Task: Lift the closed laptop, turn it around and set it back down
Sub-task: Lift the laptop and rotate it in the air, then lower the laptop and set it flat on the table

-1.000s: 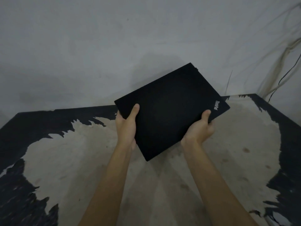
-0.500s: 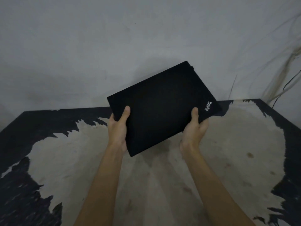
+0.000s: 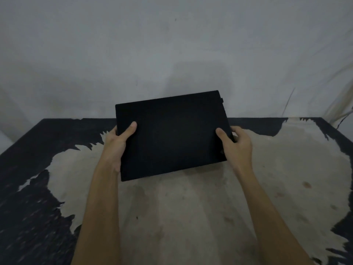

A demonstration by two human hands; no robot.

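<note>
while both hands clamp its short edges, the flat matte-black closed laptop (image 3: 172, 134) hangs above the worn black-and-pale table (image 3: 191, 217). your left hand (image 3: 117, 144) and right hand (image 3: 237, 145) grip opposite ends; long axis runs left-right, slightly tilted.

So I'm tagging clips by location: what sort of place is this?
Probably a bare workroom or storage corner: a worn table with its dark coating peeled off, a stained plain wall, loose cables at right.

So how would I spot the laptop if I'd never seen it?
Find the worn black-and-pale table by the grey wall. Above its far middle, two bare hands hold a flat black slab: the closed laptop, the only plain dark rectangle there.
</note>
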